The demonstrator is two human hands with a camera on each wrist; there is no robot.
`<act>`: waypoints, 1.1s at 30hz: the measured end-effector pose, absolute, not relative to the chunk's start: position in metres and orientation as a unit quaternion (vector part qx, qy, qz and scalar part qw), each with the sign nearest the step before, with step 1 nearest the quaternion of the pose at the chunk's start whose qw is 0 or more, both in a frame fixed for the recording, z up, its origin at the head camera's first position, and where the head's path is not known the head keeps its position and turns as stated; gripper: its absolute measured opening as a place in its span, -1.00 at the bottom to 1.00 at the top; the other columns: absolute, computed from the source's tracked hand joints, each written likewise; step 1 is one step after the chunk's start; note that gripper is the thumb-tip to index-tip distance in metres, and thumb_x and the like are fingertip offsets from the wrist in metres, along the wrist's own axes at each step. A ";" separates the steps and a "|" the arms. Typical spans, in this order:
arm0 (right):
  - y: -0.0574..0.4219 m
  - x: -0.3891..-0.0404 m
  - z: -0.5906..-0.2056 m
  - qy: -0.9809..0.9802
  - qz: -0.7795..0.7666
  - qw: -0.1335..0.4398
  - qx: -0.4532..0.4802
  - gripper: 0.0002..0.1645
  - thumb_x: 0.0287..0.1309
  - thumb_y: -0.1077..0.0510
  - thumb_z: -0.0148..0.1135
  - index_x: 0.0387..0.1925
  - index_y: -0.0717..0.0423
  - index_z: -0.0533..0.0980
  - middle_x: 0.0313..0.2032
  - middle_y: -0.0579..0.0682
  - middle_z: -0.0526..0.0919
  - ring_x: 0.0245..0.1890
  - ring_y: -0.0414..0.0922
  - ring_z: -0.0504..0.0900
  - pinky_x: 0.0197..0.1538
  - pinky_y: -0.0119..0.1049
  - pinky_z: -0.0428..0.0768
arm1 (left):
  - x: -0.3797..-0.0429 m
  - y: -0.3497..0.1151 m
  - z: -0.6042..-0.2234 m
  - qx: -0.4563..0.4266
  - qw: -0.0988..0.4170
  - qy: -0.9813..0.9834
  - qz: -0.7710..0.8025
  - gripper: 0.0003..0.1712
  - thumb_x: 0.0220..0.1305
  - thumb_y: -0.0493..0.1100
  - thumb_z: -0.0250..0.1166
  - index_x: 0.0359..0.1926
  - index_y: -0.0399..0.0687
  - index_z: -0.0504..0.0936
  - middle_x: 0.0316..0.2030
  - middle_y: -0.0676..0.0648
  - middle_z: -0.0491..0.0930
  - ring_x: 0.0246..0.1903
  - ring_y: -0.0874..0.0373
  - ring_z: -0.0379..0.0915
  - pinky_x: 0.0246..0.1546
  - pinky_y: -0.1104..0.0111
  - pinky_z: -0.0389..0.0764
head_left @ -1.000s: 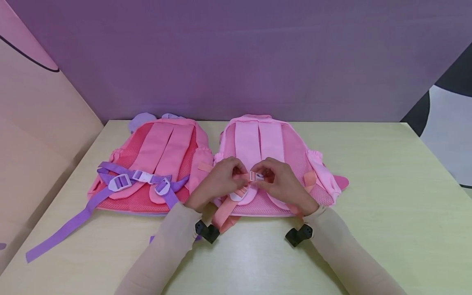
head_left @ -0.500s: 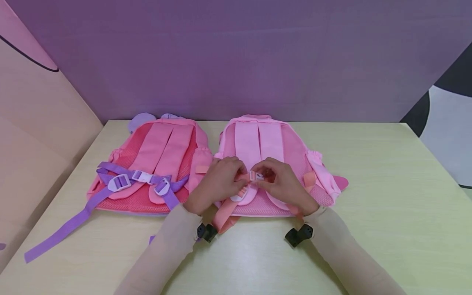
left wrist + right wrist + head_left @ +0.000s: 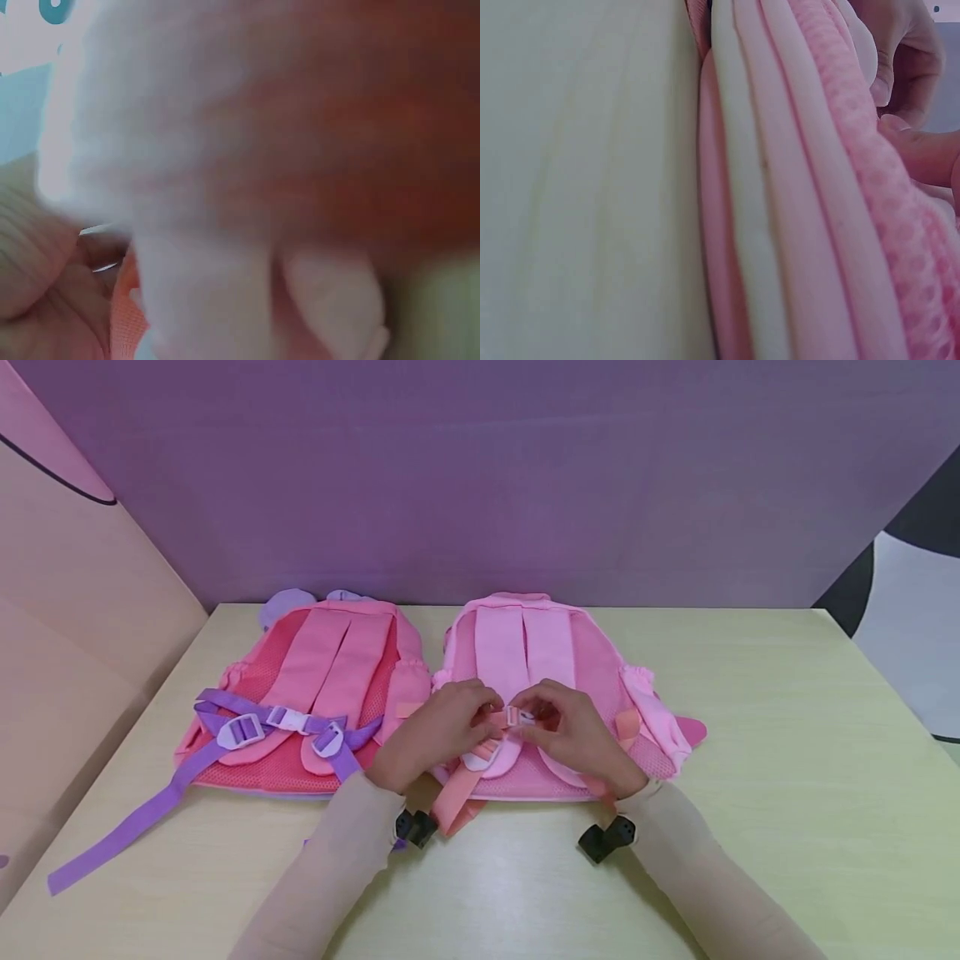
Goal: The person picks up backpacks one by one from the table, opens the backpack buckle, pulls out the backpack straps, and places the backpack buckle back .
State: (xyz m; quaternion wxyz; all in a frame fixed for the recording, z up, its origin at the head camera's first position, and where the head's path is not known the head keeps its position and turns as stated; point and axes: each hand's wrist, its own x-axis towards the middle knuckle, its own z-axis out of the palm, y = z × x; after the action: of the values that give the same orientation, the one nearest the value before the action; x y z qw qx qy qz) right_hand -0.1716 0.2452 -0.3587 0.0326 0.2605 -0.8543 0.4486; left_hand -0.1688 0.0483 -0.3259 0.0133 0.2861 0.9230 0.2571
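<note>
"Since the white buckle is so small, where exactly does it sit?"

"Over the lower middle of the light pink backpack, on an orange strap."

"And each grip?"

"Nearly closed. The left hand pinches the orange strap just beside the buckle; the right hand pinches the buckle's other end."

"Farther out?"

"To the left, a coral backpack with purple straps. Both bags lie on the pale desk, a purple panel behind."
</note>
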 end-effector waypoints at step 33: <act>0.244 -0.170 -0.356 -0.858 0.450 0.025 0.246 -0.71 0.01 0.29 0.39 -0.16 0.16 0.59 -0.34 0.02 0.60 -0.38 -0.13 0.48 -0.27 -0.42 0.50 | -0.172 0.046 -0.333 0.303 -0.012 0.916 0.263 -0.76 0.17 -0.16 0.36 -0.15 -0.16 0.70 -0.29 -0.07 0.59 -0.32 0.16 0.46 -0.24 0.44 0.56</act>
State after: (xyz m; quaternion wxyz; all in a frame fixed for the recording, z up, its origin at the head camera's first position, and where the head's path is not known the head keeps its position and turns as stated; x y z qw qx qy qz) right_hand -0.1701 0.2445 -0.3561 0.0251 0.2462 -0.8579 0.4503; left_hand -0.1724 0.0459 -0.3328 -0.0116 0.3030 0.9159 0.2630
